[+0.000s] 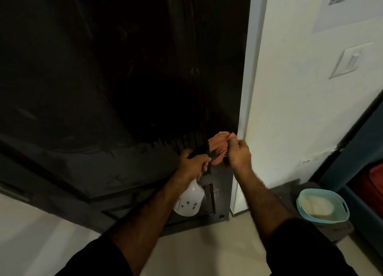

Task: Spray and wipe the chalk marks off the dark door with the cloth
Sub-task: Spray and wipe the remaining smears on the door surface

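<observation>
Looking down at the dark door (116, 72), which fills the upper left and centre of the frame, w/ a wet-looking sheen across its lower part; can't really make out chalk marks, too dim. Left hand (191, 164) sits just below centre, fingers curled tight round the black trigger head of a white spray bottle (189, 200), bottle body hanging down below the fist. Right hand (238, 154) is right beside it, fingers bunched up and pinching a pinkish-orange cloth (219, 146), which sits between the two hands, close against the door's right edge by the white door frame (249, 89). Lower right there's a teal basin (323, 205) on the floor, and a light switch (350, 59) on the wall upper right.
</observation>
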`<action>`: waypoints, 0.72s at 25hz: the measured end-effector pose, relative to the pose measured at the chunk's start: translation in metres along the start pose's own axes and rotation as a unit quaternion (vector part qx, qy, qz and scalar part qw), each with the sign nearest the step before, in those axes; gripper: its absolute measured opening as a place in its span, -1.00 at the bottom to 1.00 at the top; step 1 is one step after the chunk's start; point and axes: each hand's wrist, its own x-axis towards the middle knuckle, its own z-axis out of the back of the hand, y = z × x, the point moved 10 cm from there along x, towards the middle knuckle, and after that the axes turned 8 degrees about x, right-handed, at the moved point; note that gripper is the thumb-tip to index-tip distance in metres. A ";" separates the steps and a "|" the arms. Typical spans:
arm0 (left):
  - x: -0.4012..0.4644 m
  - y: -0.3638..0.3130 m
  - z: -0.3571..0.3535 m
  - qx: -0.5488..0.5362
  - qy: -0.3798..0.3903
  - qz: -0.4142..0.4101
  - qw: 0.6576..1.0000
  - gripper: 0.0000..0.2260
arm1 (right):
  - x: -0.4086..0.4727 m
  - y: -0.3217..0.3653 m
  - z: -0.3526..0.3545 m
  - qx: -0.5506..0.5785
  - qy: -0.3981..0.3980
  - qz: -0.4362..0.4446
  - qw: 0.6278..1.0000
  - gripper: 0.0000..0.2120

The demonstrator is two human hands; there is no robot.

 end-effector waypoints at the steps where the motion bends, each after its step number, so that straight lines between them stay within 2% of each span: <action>1: 0.002 0.004 0.004 -0.013 -0.009 0.011 1.000 -0.80 | 0.002 -0.019 -0.008 0.136 0.002 -0.118 0.984 -0.53; 2: 0.005 0.007 0.009 -0.025 -0.015 0.017 0.999 -0.76 | 0.000 -0.021 -0.012 0.129 0.005 -0.147 0.981 -0.58; 3: 0.006 0.007 0.013 -0.031 -0.019 0.019 0.999 -0.73 | 0.001 -0.013 -0.007 0.001 -0.014 -0.091 0.996 -0.59; 4: 0.007 0.008 0.017 -0.030 -0.023 0.019 0.999 -0.70 | -0.005 0.007 -0.002 -0.199 -0.050 0.029 0.978 -0.54; 5: 0.008 0.008 0.021 -0.028 -0.025 0.017 0.999 -0.69 | -0.022 0.029 -0.014 -0.383 -0.071 0.174 0.905 -0.47; 6: 0.009 0.008 0.024 -0.024 -0.025 0.013 0.999 -0.72 | -0.040 0.035 -0.033 -0.500 -0.059 0.293 0.813 -0.41; 7: 0.009 0.009 0.027 -0.024 -0.025 0.010 0.999 -0.78 | -0.058 0.033 -0.052 -0.560 -0.018 0.377 0.738 -0.37; 8: 0.009 0.010 0.029 -0.027 -0.025 0.010 0.999 -0.83 | -0.066 0.024 -0.063 -0.585 0.027 0.428 0.688 -0.36; 9: 0.008 0.012 0.031 -0.030 -0.025 0.014 0.999 -0.84 | -0.068 0.026 -0.064 -0.572 0.044 0.449 0.686 -0.38; 10: 0.006 0.012 0.033 -0.032 -0.023 0.021 0.999 -0.81 | -0.057 0.028 -0.052 -0.517 0.035 0.442 0.732 -0.45; 12: 0.007 0.012 0.034 -0.031 -0.009 0.021 0.999 -0.81 | -0.035 0.033 -0.013 -0.321 -0.044 0.335 0.884 -0.63; 13: 0.006 0.011 0.033 -0.028 0.001 0.013 1.000 -0.84 | -0.024 0.021 0.003 -0.175 -0.068 0.229 0.955 -0.64; 14: 0.005 0.010 0.032 -0.023 0.005 0.006 1.000 -0.87 | -0.017 -0.002 0.002 0.013 -0.045 0.092 0.995 -0.59; 15: 0.003 0.009 0.032 -0.019 0.005 0.004 1.000 -0.89 | -0.021 -0.027 -0.016 0.188 0.005 -0.051 0.981 -0.51; 16: 0.001 0.009 0.032 -0.019 0.002 0.006 1.000 -0.88 | -0.031 -0.040 -0.034 0.297 0.056 -0.148 0.942 -0.43; 18: 0.000 0.012 0.031 -0.027 0.001 0.012 1.000 -0.81 | -0.048 -0.049 -0.046 0.387 0.086 -0.232 0.888 -0.47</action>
